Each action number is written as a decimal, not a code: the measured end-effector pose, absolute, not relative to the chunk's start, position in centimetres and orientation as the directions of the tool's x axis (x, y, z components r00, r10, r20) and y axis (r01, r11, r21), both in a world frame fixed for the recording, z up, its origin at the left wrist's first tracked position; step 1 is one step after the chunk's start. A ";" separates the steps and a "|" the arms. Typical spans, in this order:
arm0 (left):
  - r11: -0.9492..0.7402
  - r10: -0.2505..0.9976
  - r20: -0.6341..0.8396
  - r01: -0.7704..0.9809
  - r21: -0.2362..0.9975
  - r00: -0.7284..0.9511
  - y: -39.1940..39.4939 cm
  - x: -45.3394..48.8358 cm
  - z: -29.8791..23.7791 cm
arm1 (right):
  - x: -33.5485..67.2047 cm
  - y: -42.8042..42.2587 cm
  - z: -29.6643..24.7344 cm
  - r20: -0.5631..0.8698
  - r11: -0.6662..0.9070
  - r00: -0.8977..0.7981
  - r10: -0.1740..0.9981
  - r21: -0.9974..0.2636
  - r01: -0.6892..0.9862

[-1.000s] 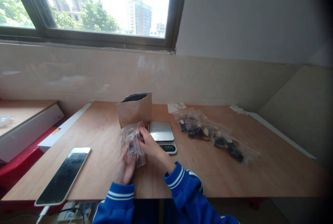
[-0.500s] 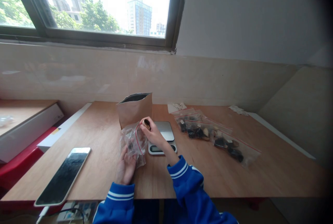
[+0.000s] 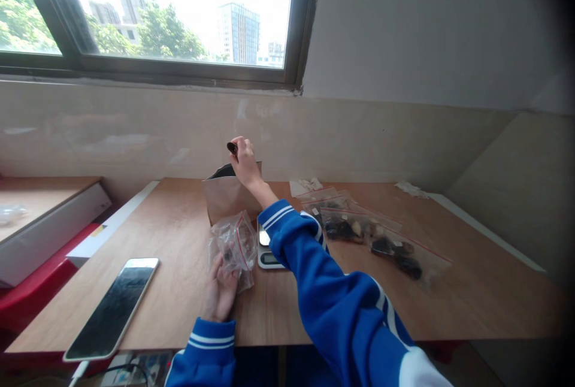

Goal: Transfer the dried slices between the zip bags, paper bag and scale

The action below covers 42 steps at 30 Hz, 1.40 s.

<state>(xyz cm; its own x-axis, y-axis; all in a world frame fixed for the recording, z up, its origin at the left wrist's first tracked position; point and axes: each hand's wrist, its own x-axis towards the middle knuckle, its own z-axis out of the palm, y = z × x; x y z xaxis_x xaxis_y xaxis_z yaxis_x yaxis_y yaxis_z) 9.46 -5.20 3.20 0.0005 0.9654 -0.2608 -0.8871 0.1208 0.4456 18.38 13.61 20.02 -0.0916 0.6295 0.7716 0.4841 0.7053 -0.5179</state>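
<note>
Hovering at 12 o'clock over the paper bag [image 3: 227, 198], right hand [image 3: 245, 162] has its grip pinched on a dark piece [image 3: 232, 148], while left hand [image 3: 221, 294] clamps the zip bag [image 3: 233, 246] at 6 o'clock: prob. the drop-in step, next needing the piece centred over the opening & fingers eased apart.

the widest open stretch of the brown wooden table [image 3: 449, 309] is its near right corner: bare board. across the middle, the blue striped sleeve [image 3: 332, 297] bars the way from the near edge up to the tall brown paper bag [image 3: 224, 198] standing by the back edge. the right hand [image 3: 245, 162], pinching a small dark piece [image 3: 232, 148], sits over the bag's open mouth. partly under the sleeve lies a flat silver kitchen scale [image 3: 266, 252]. just beside it is a crumpled clear plastic bag [image 3: 233, 246], gripped by the left hand [image 3: 222, 294]. a row of filled clear zip bags with red strips [image 3: 377, 243] slants toward the right edge. a black-screened phone [image 3: 112, 309] takes the near left corner, and a long white box [image 3: 108, 222] lines the left edge; bare wood lies between them and the paper bag.
</note>
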 end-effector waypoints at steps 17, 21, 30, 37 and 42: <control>0.113 0.968 -0.251 -0.893 0.435 0.000 -5.5 9.6 3.8 | 21.7 11.1 19.5 0.661 0.848 -0.547 0.514 -0.297 0.439; 0.108 0.968 -0.250 -0.906 0.409 0.003 -5.4 9.5 3.4 | 21.8 10.7 19.1 0.663 0.834 -0.535 0.523 -0.271 0.480; 0.107 0.975 -0.221 -0.887 0.448 0.006 -5.0 9.2 2.7 | 19.9 8.9 19.5 0.626 0.624 -0.305 0.718 -0.384 0.681; 0.106 0.976 -0.218 -0.892 0.440 0.008 -5.0 9.1 2.5 | 19.9 9.2 19.4 0.609 0.607 -0.252 0.753 -0.493 0.623; 0.111 0.970 -0.242 -0.895 0.433 0.004 -5.0 9.2 2.6 | 20.1 9.9 19.0 0.646 0.655 -0.240 0.725 -0.538 0.531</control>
